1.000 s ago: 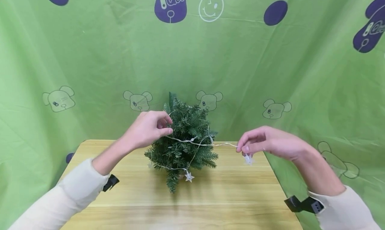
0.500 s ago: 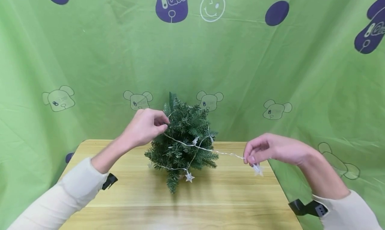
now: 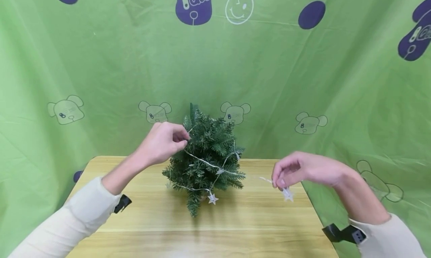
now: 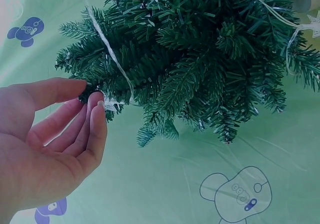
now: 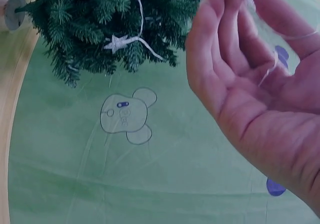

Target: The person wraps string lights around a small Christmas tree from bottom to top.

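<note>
A small artificial Christmas tree (image 3: 210,132) stands on the wooden table, wound with star-shaped string lights (image 3: 202,160). My left hand (image 3: 165,142) is at the tree's left side, thumb and fingertips pinching the lights beside a branch tip; a star (image 4: 112,104) shows partly behind those fingers in the left wrist view. Right of the tree, my right hand (image 3: 308,170) pinches the strand's free length, and a clear star (image 3: 287,194) dangles under the fingertips. Another star (image 3: 212,198) hangs low at the tree's front. In the head view the tree's base is hidden.
The wooden table (image 3: 269,220) has its right edge below my right forearm. A green cloth (image 3: 269,74) with bear prints hangs behind and around it. The right wrist view shows the tree's round base (image 5: 14,13). Black cameras sit at both wrists.
My right hand has moved right and slightly down with the strand, and its wire now hangs lower across the tree's front. My left hand has shifted slightly left.
</note>
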Tool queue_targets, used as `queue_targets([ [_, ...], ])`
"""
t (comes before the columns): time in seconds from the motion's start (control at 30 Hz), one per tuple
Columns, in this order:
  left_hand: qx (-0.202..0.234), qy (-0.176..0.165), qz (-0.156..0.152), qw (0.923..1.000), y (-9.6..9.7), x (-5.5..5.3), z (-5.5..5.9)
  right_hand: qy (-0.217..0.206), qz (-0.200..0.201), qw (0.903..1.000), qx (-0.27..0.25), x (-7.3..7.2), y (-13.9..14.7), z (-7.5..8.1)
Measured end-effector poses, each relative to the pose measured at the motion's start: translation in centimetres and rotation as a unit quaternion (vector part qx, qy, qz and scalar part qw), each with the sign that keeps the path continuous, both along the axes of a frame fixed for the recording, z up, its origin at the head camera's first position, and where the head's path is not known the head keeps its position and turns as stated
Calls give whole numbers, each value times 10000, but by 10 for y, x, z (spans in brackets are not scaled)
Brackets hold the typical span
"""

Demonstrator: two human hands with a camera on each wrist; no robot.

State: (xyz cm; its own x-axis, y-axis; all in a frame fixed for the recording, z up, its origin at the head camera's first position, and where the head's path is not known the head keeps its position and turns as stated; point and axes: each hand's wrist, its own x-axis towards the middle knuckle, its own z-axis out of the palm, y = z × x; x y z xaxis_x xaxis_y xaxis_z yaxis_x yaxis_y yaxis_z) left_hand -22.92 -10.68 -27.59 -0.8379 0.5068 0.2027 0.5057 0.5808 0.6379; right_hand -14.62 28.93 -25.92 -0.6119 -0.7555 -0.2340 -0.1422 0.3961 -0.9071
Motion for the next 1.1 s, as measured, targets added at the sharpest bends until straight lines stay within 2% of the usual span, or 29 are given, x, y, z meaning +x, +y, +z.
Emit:
queue_targets([
  [0.13,-2,-33,3,10000,0,0,-1,245,-740,9961,413,-6,10,1],
  [0.23,9,-18,22,10000,-1,0,-1,141,-1235,9908,526,-12,19,-2],
  [0.43,24,-21,39,10000,-1,0,-1,-204,-2003,9787,397,-28,32,-15],
  [0.6,39,1,52,10000,-1,1,-1,-394,-2409,9689,412,-42,38,-23],
  [0.8,124,-17,4,9999,0,0,-3,-568,-2572,9639,395,-51,40,-27],
  [0.93,180,-7,-39,9998,1,1,-2,-363,-2758,9597,389,-57,31,-21],
  [1.1,214,-108,-40,9997,1,1,-1,-212,-3221,9465,0,-72,2,-3],
])
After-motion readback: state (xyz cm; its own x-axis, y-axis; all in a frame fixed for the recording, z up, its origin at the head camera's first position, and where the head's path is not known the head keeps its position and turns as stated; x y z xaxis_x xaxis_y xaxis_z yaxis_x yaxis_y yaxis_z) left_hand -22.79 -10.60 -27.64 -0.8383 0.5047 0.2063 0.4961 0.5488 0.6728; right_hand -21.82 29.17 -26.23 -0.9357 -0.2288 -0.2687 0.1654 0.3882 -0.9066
